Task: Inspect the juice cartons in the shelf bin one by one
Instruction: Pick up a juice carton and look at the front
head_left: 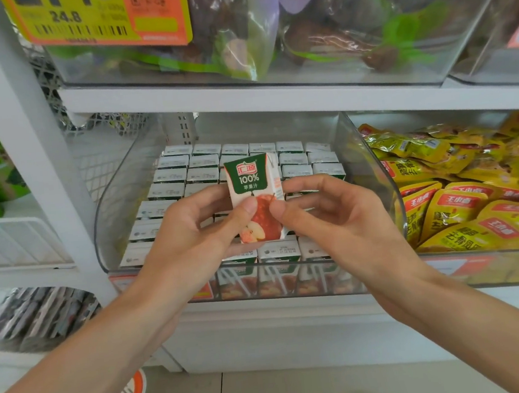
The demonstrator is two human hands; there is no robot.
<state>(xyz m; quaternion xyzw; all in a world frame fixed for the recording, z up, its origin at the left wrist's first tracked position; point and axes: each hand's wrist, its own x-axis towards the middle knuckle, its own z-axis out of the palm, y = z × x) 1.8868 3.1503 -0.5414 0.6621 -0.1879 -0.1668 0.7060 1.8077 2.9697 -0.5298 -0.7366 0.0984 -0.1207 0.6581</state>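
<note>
Left grip [192, 237], right grip [340, 223], bare forearms [86, 349]

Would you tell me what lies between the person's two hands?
The head view shows one juice carton between them, pinched by the left hand and the right hand.

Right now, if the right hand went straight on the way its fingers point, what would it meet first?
The juice carton it pinches: the right hand points leftward into it. Past that, probably the left hand, though depth is unclear.
</note>
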